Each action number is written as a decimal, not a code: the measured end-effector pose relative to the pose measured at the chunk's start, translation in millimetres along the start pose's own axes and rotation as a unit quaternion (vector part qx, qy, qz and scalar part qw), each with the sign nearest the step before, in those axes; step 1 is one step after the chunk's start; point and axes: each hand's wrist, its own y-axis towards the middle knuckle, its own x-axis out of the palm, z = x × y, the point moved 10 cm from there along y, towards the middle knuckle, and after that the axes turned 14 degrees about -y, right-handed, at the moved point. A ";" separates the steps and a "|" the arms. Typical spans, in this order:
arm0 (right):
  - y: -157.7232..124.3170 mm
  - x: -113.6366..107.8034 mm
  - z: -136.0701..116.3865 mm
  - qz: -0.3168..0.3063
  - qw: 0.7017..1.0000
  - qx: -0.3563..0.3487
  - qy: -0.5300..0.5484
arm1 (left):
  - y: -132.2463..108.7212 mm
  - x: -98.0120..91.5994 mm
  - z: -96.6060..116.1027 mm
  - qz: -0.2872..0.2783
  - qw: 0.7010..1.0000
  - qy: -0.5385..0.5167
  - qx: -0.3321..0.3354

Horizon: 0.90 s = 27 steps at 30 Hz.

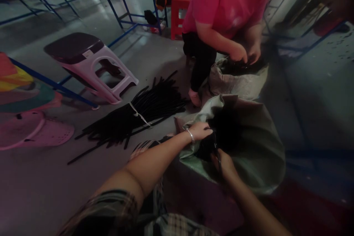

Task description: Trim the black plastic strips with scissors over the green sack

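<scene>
My left hand (199,131), with a bracelet at the wrist, is closed over the left side of an open green-grey sack (260,147), its fingertips on a thin dark piece (215,142). My right hand (225,162) is wrapped round a dark object at the sack's near side; it reaches up toward my left fingertips, and I cannot make out what it is. Dark contents fill the sack's mouth. Left of the sack, a bundle of black rods (132,114) tied with a pale strip lies on the floor.
Across from me a person in a pink shirt (229,7) works over another sack (238,84). A grey-topped plastic stool (91,62) and a pink basket (55,132) stand at left. A red stool (177,14) and blue table frames are behind.
</scene>
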 end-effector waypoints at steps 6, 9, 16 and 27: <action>1.5 3.0 -1.0 0.000 1.000 -0.004 0.008 | -1.0 -1.4 -0.7 0.006 1.000 -0.010 0.000; 1.5 2.4 -2.2 0.005 1.000 -0.005 0.010 | 0.1 -0.7 -2.6 0.006 1.000 -0.007 -0.004; 4.3 -5.5 -0.7 0.043 0.997 -0.008 0.062 | 2.0 -3.6 -5.0 0.003 1.000 -0.026 -0.001; 2.4 -11.1 -6.6 0.046 0.997 -0.003 0.064 | 1.3 8.0 -17.1 -0.029 0.982 -0.177 -0.053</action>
